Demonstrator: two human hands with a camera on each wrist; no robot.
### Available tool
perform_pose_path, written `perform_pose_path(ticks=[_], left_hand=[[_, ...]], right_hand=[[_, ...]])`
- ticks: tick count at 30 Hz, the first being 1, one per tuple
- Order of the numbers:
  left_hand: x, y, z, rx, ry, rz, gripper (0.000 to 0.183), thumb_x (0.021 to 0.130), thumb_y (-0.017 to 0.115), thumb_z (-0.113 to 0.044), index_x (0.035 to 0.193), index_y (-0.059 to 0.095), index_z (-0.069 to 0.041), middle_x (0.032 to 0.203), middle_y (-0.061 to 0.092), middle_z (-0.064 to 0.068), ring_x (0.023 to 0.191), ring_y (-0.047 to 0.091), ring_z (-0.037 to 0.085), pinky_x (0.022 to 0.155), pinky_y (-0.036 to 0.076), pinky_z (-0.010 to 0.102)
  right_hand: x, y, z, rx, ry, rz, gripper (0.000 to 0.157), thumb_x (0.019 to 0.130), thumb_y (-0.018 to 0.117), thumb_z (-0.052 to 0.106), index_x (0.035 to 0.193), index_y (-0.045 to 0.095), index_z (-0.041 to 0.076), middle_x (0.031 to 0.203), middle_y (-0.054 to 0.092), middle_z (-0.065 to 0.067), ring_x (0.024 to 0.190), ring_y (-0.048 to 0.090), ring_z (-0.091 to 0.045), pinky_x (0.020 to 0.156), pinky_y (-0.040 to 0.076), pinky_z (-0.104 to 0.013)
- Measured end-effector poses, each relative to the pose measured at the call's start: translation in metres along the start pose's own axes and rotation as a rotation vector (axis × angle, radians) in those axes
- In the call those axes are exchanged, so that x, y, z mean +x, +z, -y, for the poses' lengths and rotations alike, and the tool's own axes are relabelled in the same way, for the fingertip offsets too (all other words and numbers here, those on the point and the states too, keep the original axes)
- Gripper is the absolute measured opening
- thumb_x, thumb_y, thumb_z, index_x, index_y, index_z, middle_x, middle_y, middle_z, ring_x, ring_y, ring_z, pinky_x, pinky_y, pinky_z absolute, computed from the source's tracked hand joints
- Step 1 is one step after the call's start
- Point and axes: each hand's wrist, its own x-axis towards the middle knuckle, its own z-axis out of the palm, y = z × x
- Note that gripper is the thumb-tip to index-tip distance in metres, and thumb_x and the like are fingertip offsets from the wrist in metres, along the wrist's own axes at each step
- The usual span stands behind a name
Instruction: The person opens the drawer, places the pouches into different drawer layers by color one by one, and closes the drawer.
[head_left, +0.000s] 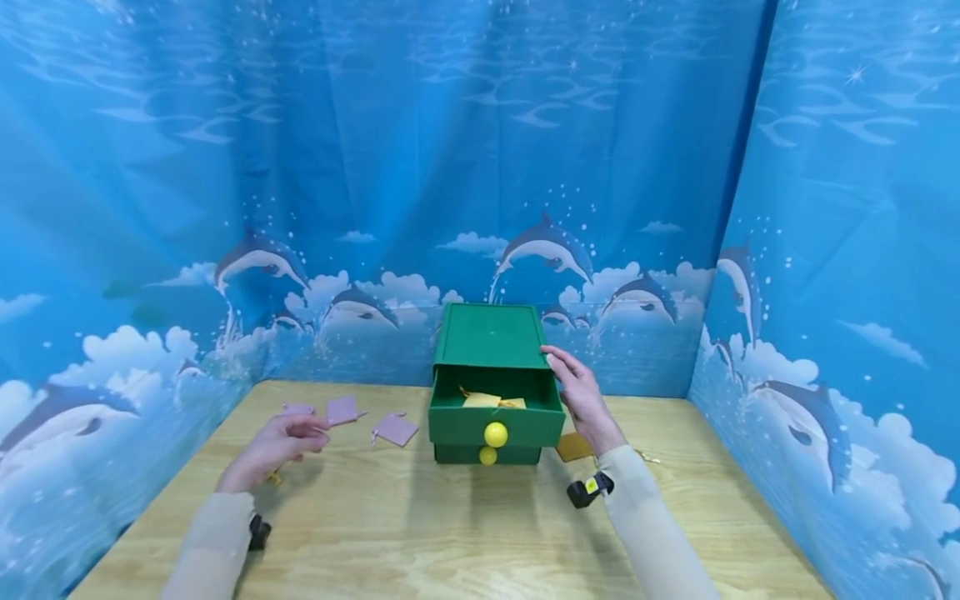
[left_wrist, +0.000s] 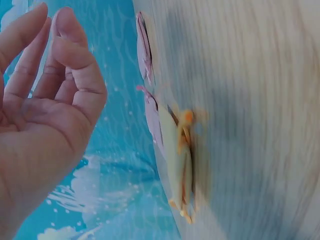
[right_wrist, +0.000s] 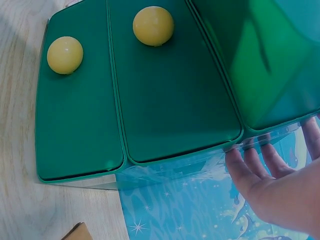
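Note:
A green drawer cabinet [head_left: 491,333] stands at the back middle of the table. Its upper drawer [head_left: 461,427], with a round yellow knob [head_left: 496,434], is pulled out and has small yellow pouches [head_left: 482,401] in it; the lower drawer [head_left: 457,455] is closed. My right hand [head_left: 585,404] rests against the cabinet's right side near the top, fingertips [right_wrist: 235,162] along the side edge. Off to the left, my left hand [head_left: 273,450] hovers over the table with loosely bent fingers and holds nothing. Below it lies a pale yellow pouch [left_wrist: 172,150] with an orange-yellow cord.
Several lilac drawstring pouches [head_left: 395,429] lie on the wooden table [head_left: 390,533] left of the cabinet. A mustard pouch [head_left: 573,447] lies at its right, partly behind my right wrist. Blue dolphin-print curtains [head_left: 405,208] surround the table's back and sides.

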Motion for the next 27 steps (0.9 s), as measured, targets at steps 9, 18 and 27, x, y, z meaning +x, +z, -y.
perform_pose_path(ticks=[9,18,27], left_hand=[[-0.005,-0.018,0.004,0.061,-0.045,-0.031,0.04,0.094,0.064,-0.011,0.128,0.056,0.009,0.114,0.067,0.019,0.094,0.063,0.014,0.07,0.052,0.033],[-0.013,-0.033,0.012,0.154,-0.081,-0.084,0.036,0.091,0.054,0.003,0.126,0.056,0.012,0.118,0.063,0.025,0.102,0.06,0.024,0.077,0.053,0.037],[-0.02,-0.049,0.028,0.181,-0.143,-0.075,0.038,0.088,0.062,-0.002,0.124,0.058,0.011,0.12,0.064,0.025,0.103,0.062,0.024,0.079,0.053,0.034]], right_hand=[[0.016,-0.006,-0.018,0.034,-0.018,-0.021,0.046,0.102,0.05,0.041,0.143,0.05,0.021,0.159,0.032,0.001,0.147,0.027,-0.029,0.117,0.022,-0.059],[0.016,-0.005,-0.018,0.024,-0.039,-0.029,0.045,0.101,0.052,0.042,0.141,0.053,0.021,0.156,0.036,0.001,0.145,0.032,-0.029,0.116,0.024,-0.061],[0.015,-0.006,-0.019,0.025,-0.033,-0.027,0.046,0.101,0.052,0.043,0.141,0.052,0.021,0.156,0.036,0.0,0.145,0.031,-0.029,0.116,0.023,-0.061]])
